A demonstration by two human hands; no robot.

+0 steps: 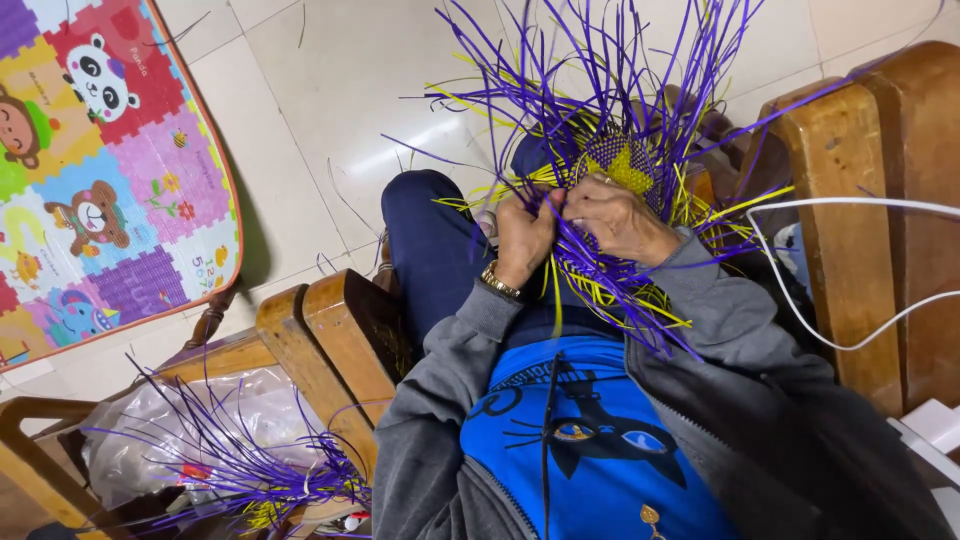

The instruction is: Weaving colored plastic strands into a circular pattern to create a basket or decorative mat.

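Bright indoor light, mostly sharp.
Glare patch on floor tiles [420, 140], soft shadow beside play mat [110, 170], wide-angle bending at edges, slight blur on purple strips [600, 70].

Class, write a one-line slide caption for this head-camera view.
Seated person's left hand and right hand weave purple and yellow strips over the lap.

A home living room: tiled floor [330, 90], children's animal play mat [100, 170], wooden armchair [860, 200].

Grey zip jacket [745, 400], blue shirt [590, 450], gold wristwatch [499, 283].
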